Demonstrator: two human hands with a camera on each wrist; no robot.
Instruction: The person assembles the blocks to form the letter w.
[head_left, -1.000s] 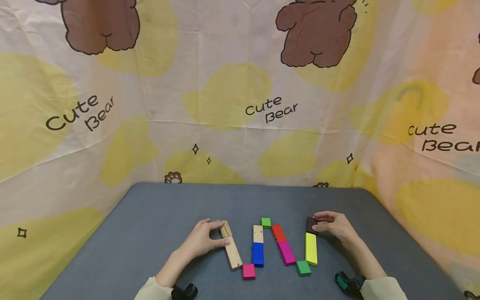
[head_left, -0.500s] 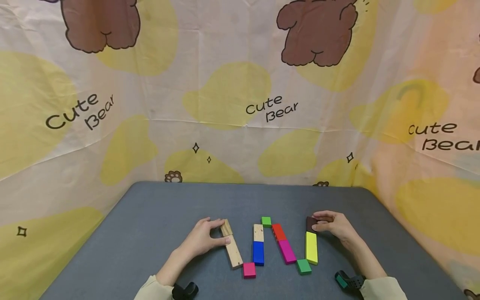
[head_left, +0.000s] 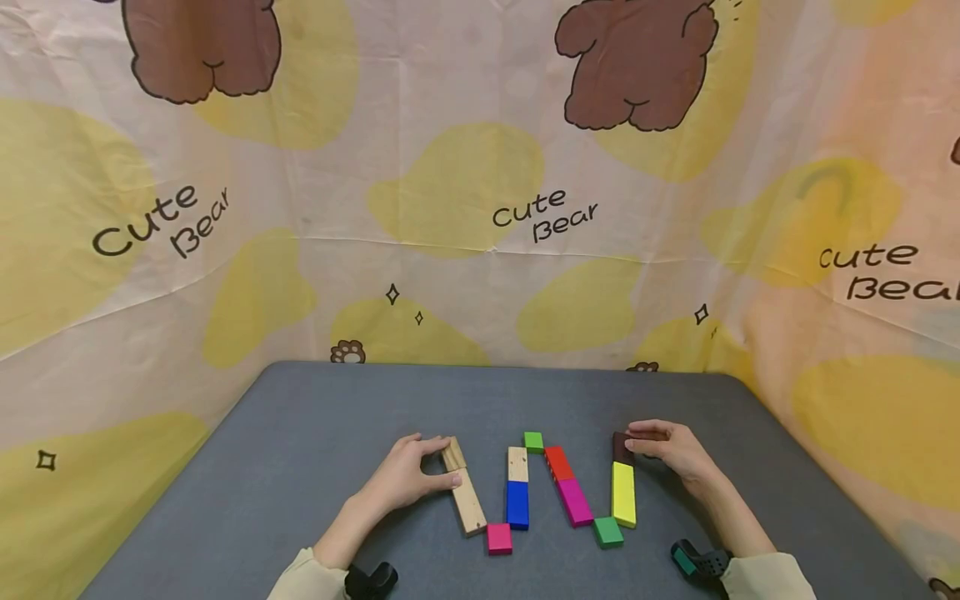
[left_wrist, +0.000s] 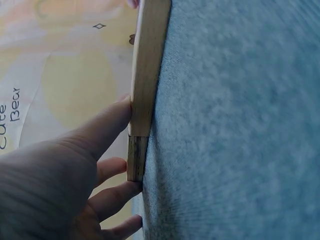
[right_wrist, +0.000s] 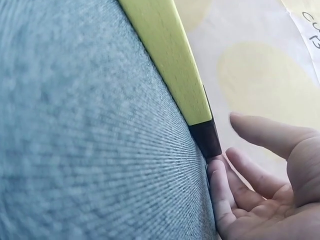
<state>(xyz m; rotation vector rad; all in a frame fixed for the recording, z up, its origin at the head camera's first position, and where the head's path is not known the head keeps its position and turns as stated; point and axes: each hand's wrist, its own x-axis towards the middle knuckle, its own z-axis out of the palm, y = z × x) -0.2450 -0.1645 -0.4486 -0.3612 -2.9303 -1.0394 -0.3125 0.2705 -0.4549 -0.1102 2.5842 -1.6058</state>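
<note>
In the head view my left hand (head_left: 405,475) lies at the left end of a zigzag of wooden blocks. Its thumb touches the long plain block (head_left: 468,505); its fingers touch the short plain block (left_wrist: 136,159) end to end with it. At the right end, my right hand (head_left: 678,454) has fingertips against the far end of the dark brown block (right_wrist: 206,139). Its thumb stands off the blocks in the right wrist view. The brown block meets the yellow block (head_left: 623,496). Neither hand lifts anything.
Between the hands lie a pink block (head_left: 498,539), a blue block (head_left: 517,506), a short plain block (head_left: 517,463), a light green block (head_left: 533,442), a red block (head_left: 558,463), a magenta block (head_left: 575,503) and a green block (head_left: 608,532). A grey table (head_left: 375,400) meets a printed cloth.
My right thumb has come away from the brown block, so more of that block shows. The left hand and the blocks hold their places; the head view has shifted slightly.
</note>
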